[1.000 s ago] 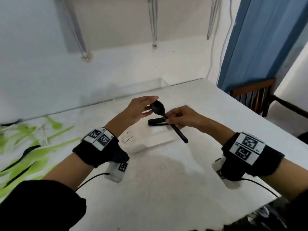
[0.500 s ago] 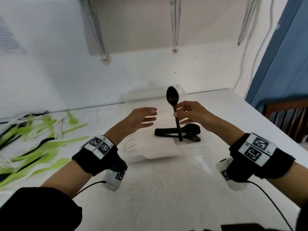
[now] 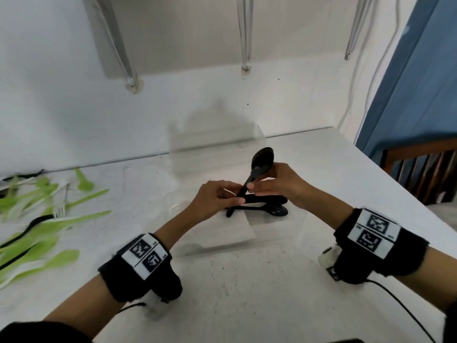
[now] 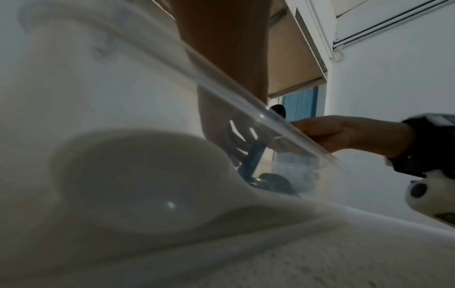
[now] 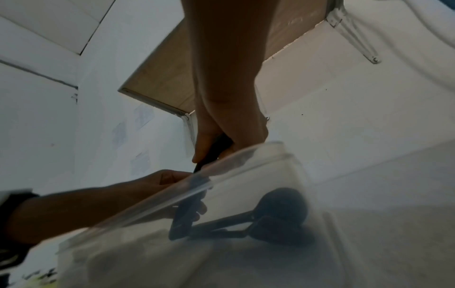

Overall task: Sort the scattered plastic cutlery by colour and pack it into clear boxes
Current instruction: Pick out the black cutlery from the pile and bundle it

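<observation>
My right hand pinches the light, stiff, slick black spoon mid-handle at frame centre; my left hand pinches its lower end.

a plain room in a home, it seems: white table against a white wall, shelf brackets overhead, blue curtain, wooden chair.

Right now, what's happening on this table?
A person is packing black plastic cutlery into a clear box. The right hand pinches a black spoon, bowl up, handle angled down into the box. The left hand grips the spoon's lower handle. Other black spoons already lie in the box. Green cutlery sits scattered on the table to the left, unsorted.
</observation>
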Demonstrator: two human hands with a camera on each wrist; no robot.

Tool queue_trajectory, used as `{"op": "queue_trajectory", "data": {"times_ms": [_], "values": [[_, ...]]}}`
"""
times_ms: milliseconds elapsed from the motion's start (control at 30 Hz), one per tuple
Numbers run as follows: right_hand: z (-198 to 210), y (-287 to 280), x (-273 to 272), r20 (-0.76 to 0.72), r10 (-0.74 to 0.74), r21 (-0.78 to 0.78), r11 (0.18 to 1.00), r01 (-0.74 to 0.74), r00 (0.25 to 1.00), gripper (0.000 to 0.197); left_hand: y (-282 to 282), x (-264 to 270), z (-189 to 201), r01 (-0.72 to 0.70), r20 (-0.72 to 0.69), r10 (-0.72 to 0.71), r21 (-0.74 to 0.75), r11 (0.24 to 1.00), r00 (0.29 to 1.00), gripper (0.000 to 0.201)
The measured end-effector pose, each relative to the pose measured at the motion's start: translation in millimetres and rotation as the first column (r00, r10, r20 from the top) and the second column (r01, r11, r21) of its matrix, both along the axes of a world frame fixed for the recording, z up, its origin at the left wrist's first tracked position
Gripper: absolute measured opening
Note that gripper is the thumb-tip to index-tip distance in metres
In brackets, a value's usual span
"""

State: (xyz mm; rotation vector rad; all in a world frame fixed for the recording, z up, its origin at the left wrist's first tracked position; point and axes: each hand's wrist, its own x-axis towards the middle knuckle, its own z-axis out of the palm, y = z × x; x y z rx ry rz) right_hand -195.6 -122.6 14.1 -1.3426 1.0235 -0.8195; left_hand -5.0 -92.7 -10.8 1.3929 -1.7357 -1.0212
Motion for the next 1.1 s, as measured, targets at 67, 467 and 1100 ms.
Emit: {"op": "queue_trajectory", "data": {"times_ms": [67,467,1100], "values": [[-4,1,-5,0.028,0.013,0.025,1.000,-0.014,1.000,0.031,0,-3,-3,-0.030,0.010,0.030,-0.055,0.998,0.999,0.022],[-21,1,-34,-0.889,-0.011,-0.336,0.693,-0.638,0.457,0.030,10,36,-9,-0.072,0.267,0.138,-0.244,0.967,0.954,0.021],[-19,-8,-26,-0.789,-0.194,-0.488,0.774,-0.404,0.583,0.011,9,56,-5,0.054,0.400,0.058,-0.265,0.963,0.915,0.021]]}}
